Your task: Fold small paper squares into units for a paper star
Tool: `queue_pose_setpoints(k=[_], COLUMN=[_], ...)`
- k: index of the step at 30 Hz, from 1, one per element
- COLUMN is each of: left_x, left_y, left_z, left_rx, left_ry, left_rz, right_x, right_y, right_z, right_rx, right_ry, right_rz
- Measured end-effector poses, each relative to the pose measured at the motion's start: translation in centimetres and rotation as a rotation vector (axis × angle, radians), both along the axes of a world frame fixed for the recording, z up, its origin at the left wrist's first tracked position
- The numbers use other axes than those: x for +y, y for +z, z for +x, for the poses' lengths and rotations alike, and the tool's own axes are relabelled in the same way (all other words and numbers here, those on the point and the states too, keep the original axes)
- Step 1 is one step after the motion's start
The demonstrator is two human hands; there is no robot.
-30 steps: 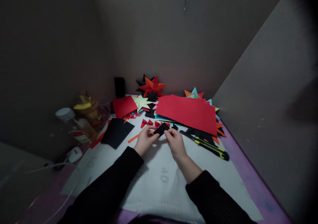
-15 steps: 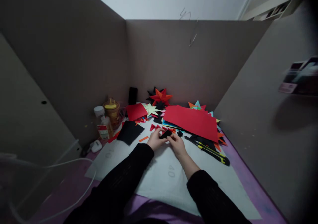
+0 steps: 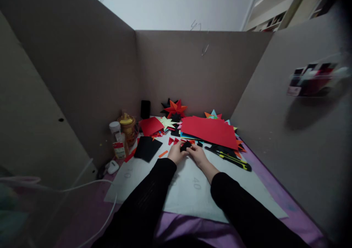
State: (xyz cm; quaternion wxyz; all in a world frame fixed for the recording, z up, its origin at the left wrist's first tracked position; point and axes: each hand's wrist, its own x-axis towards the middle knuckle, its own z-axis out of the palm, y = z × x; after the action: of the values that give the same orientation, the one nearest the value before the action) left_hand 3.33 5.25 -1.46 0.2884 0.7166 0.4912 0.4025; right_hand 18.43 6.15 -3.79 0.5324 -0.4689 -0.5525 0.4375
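Between my two hands is a small piece of black paper [image 3: 186, 145], held up just over the white mat [image 3: 189, 200]. My left hand [image 3: 176, 153] closes on its left side, and my right hand [image 3: 197, 155] pinches its lower right edge. Small folded red paper pieces [image 3: 171, 141] lie just beyond my left hand. To the right of my right hand rests a black and yellow utility knife [image 3: 233, 161]. A thin orange paper strip [image 3: 163, 154] sits left of my left hand. My fingertips are partly hidden by the paper.
Large red sheets [image 3: 210, 131] lie at the back right, with a red and orange folded star [image 3: 175, 109] behind. Black paper [image 3: 148, 148] lies on the left. Beside it stand a yellow-lidded jar [image 3: 128, 128], a white-capped bottle [image 3: 118, 143] and a white charger [image 3: 112, 167]. A white cable [image 3: 90, 182] crosses the left side.
The camera view has tilted up and shifted, bringing the partition's top edge into sight. Between my hands, the black paper shows as a smaller, more compact shape than before.
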Motion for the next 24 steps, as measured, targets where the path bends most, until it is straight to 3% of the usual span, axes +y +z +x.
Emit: queue_pose_setpoints(k=[10, 24], left_x=[0.7, -0.2], left_y=[-0.4, 1.1], left_z=[-0.2, -0.4], left_rx=[0.030, 0.075], left_ry=[0.066, 0.080], left_rz=[-0.035, -0.046], right_x=[0.0, -0.2], right_y=[0.0, 0.2], right_z=[0.0, -0.3], right_rx=[-0.030, -0.088], right_ry=[-0.076, -0.184], right_rz=[0.026, 0.052])
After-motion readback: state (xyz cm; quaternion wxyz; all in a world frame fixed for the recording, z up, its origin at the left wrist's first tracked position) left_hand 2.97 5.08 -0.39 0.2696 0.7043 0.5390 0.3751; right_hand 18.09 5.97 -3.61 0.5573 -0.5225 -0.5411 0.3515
